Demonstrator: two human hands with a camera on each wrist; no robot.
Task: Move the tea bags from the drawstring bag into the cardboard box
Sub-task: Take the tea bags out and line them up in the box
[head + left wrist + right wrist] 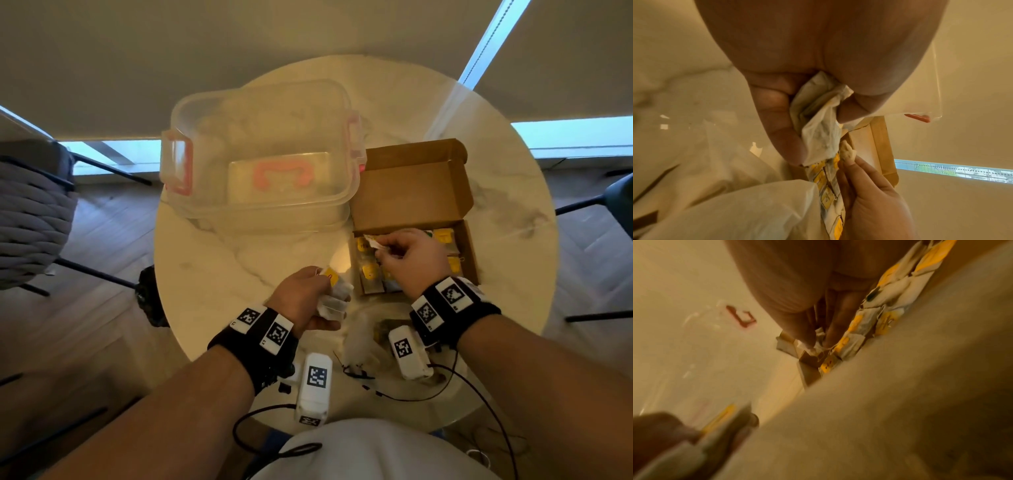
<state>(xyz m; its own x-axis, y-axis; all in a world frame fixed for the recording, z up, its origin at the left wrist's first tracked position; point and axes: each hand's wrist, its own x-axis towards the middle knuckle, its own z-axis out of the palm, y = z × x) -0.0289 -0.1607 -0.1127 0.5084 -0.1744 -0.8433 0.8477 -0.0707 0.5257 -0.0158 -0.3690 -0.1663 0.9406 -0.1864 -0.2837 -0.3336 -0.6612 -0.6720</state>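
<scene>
The open cardboard box [467,246] lies at the table's right, with several yellow-tagged tea bags [443,236] lined up inside. My right hand [406,255] hovers over the box's left half and pinches one white tea bag [371,241] between thumb and fingers [830,337]. My left hand [308,298] is just left of the box and grips a bunch of tea bags [334,291], seen crumpled in its fist [818,123]. The white drawstring bag [363,346] lies slack near the table's front edge, between my wrists.
A clear plastic container [260,154] with pink latches stands behind and left of the box, touching its corner. The box lid [414,185] stands up at the back. The round marble table [212,253] is edged by chairs left and right.
</scene>
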